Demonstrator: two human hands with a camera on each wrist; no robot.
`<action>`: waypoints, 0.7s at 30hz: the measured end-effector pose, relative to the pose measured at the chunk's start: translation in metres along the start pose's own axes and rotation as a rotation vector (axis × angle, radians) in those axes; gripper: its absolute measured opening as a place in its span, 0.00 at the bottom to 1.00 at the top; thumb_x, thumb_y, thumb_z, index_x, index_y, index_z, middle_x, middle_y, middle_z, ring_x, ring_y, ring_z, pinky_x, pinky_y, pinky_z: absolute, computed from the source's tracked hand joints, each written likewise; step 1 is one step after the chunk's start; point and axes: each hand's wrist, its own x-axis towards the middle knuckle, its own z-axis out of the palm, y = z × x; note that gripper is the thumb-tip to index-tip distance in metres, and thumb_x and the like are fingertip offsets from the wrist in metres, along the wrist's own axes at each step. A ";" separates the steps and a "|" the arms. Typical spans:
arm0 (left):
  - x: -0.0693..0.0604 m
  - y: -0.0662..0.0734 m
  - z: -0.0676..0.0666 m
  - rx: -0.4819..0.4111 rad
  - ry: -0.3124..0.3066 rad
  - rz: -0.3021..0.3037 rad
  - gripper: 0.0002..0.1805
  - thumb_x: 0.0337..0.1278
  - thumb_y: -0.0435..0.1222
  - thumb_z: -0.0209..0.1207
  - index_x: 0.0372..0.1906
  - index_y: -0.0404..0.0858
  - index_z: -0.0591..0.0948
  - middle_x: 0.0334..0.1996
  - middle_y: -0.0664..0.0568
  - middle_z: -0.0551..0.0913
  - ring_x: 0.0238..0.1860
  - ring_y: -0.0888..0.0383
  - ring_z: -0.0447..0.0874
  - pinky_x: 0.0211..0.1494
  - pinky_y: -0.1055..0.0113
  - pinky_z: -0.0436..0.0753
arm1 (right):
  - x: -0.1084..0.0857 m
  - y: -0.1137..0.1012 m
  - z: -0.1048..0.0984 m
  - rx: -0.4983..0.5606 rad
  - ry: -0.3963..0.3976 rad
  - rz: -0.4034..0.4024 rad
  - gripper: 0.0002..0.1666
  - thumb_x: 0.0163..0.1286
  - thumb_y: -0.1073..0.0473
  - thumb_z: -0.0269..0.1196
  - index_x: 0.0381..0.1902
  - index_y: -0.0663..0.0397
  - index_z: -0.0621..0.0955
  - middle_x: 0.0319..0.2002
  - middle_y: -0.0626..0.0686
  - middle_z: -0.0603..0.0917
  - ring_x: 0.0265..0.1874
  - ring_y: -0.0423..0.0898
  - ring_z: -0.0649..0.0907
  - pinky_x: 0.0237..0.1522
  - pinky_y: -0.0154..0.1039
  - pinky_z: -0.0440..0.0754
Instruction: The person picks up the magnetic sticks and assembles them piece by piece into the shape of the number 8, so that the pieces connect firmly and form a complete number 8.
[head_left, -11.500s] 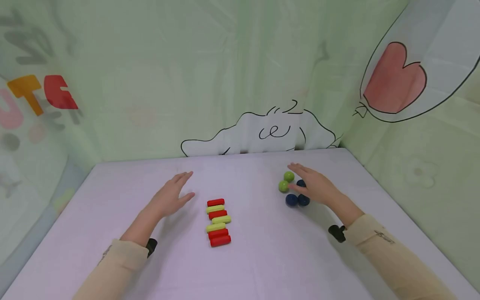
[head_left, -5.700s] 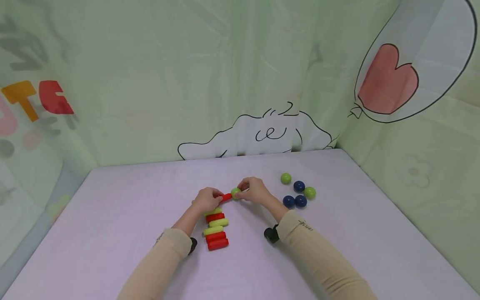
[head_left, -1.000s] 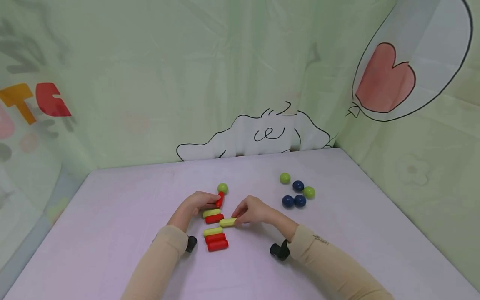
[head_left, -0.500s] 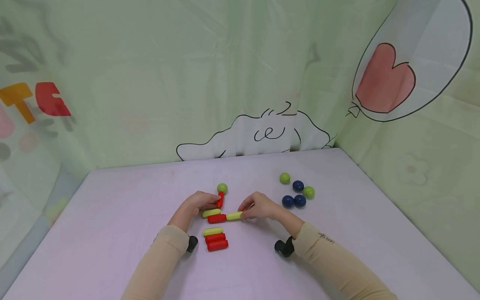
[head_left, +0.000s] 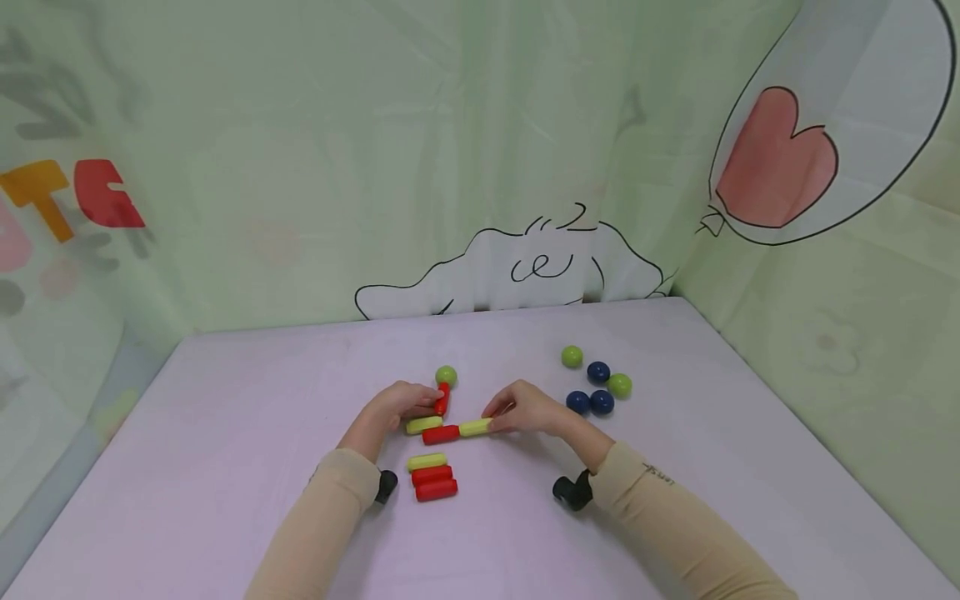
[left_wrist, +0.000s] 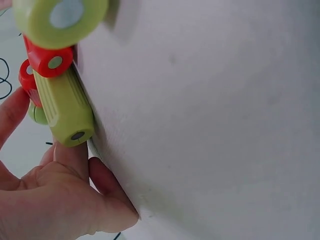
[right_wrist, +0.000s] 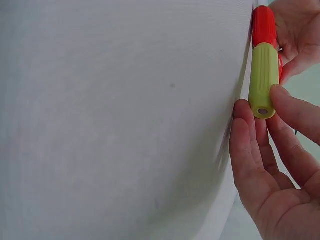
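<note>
In the head view my left hand (head_left: 401, 404) pinches a short red rod (head_left: 442, 399), whose far end touches a green ball (head_left: 446, 376). My right hand (head_left: 527, 409) pinches the right end of a yellow-green rod (head_left: 475, 427); its left end meets a red rod (head_left: 441, 435) end to end. Another yellow-green rod (head_left: 424, 425) lies beside the left fingers. The right wrist view shows the thumb and fingers of the right hand (right_wrist: 280, 165) on the yellow-green rod (right_wrist: 263, 80), with the red rod (right_wrist: 264, 25) in line beyond it.
Nearer on the table (head_left: 300, 358) lie a yellow-green rod (head_left: 427, 461) and two red rods, one (head_left: 432, 475) behind the other (head_left: 437, 490). At the right are two green balls (head_left: 572, 357) and several dark blue balls (head_left: 578, 402). A printed curtain (head_left: 300, 167) stands behind the table.
The right hand has moved the yellow-green rod from the row, away and rightward, and the red rod joined to its end has shifted along. The left hand keeps its hold on the upright-lying red rod.
</note>
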 end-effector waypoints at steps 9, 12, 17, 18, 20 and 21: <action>0.002 -0.002 0.001 -0.002 -0.017 0.032 0.22 0.57 0.42 0.56 0.51 0.31 0.77 0.43 0.45 0.83 0.51 0.51 0.76 0.61 0.53 0.64 | -0.001 -0.006 0.005 -0.013 0.035 0.036 0.07 0.55 0.67 0.66 0.34 0.59 0.83 0.27 0.49 0.80 0.27 0.42 0.76 0.30 0.32 0.77; 0.002 -0.003 0.002 0.001 -0.005 0.028 0.21 0.56 0.43 0.58 0.50 0.33 0.78 0.41 0.46 0.83 0.48 0.52 0.77 0.58 0.55 0.67 | -0.001 -0.008 0.007 -0.019 0.041 0.048 0.07 0.55 0.67 0.65 0.34 0.59 0.82 0.27 0.49 0.79 0.27 0.43 0.76 0.29 0.33 0.77; 0.003 -0.003 0.004 -0.006 0.007 0.036 0.20 0.53 0.43 0.61 0.46 0.33 0.79 0.38 0.48 0.83 0.44 0.54 0.79 0.53 0.59 0.72 | -0.001 -0.009 0.008 -0.044 0.036 0.065 0.08 0.55 0.67 0.65 0.36 0.58 0.83 0.28 0.49 0.79 0.28 0.43 0.75 0.30 0.32 0.76; 0.003 -0.003 0.005 -0.009 0.007 0.041 0.19 0.53 0.43 0.61 0.46 0.33 0.80 0.37 0.49 0.83 0.43 0.54 0.79 0.53 0.60 0.72 | -0.001 -0.009 0.008 -0.051 0.035 0.063 0.09 0.55 0.67 0.65 0.36 0.59 0.83 0.28 0.49 0.79 0.28 0.43 0.75 0.30 0.32 0.76; 0.003 -0.002 0.005 -0.009 0.014 0.047 0.19 0.53 0.42 0.61 0.45 0.33 0.80 0.37 0.49 0.83 0.42 0.54 0.79 0.51 0.61 0.73 | -0.002 -0.009 0.008 -0.062 0.032 0.058 0.09 0.55 0.67 0.65 0.37 0.59 0.83 0.28 0.48 0.80 0.28 0.42 0.75 0.30 0.32 0.76; 0.003 -0.002 0.005 -0.007 0.020 0.049 0.18 0.53 0.42 0.61 0.45 0.33 0.81 0.36 0.49 0.83 0.41 0.55 0.79 0.51 0.61 0.73 | -0.002 -0.009 0.008 -0.065 0.030 0.056 0.10 0.55 0.67 0.65 0.37 0.59 0.84 0.28 0.48 0.80 0.28 0.42 0.75 0.30 0.32 0.76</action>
